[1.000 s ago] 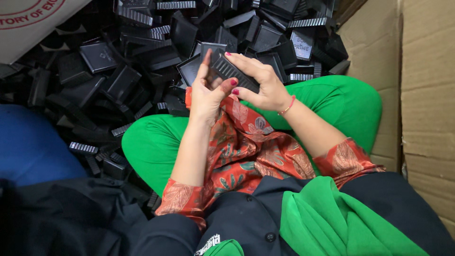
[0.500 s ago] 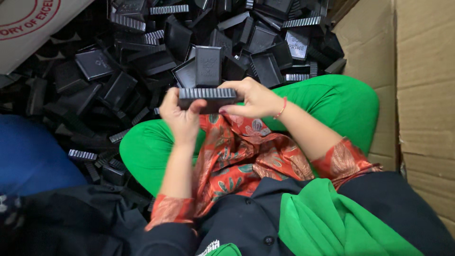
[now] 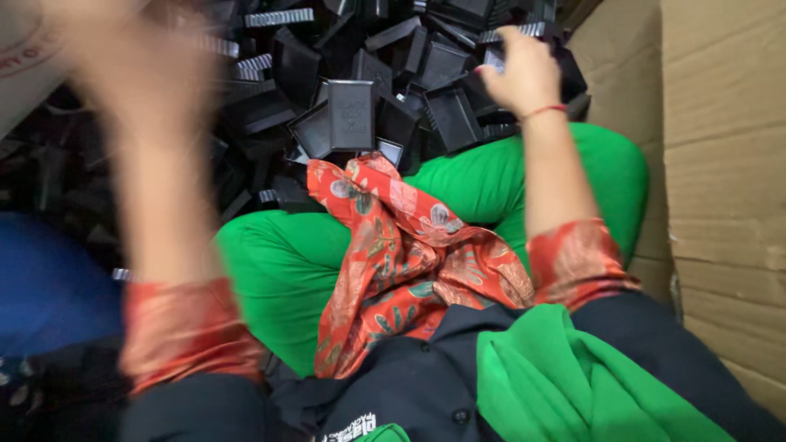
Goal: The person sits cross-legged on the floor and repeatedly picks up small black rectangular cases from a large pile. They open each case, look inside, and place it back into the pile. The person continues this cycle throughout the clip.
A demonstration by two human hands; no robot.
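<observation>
While your right hand (image 3: pixel 524 74) reaches into the heap, keep the fingers curled over just one piece: they sit on the black plastic parts (image 3: pixel 458 115) at the far edge of the pile, bent down onto a ribbed piece (image 3: pixel 512 33) right under the fingertips. Whether they have closed on it you cannot tell from the head view; the palm hides the contact. Pick by an edge wall, not the flat face, since these parts look smooth and slippery. Lift straight up so neighbours resting on it slide off instead of snagging.

Your left hand (image 3: pixel 123 74) is a raised blur, well apart from the right hand and over the near-left side of the heap; open or closed, holding anything or not, cannot tell. Slow it down before it gets among the sharp corners.

Materials: the parts are hard moulded plastic, matte to slightly glossy, shallow square trays with raised rims, plus comb-like ribbed strips. One rectangular tray (image 3: pixel 350 115) stands out flat-side up, toward you and to the left of the right hand. Below the wrist lie green trousers (image 3: pixel 499 176), soft and smooth, and a red patterned cloth (image 3: pixel 401 245), thin and crumpled, in the lap. Right of the grip stands a cardboard wall (image 3: pixel 720 147), stiff, corrugated, brown. A thin red bangle (image 3: pixel 547 110) rings the right wrist.
</observation>
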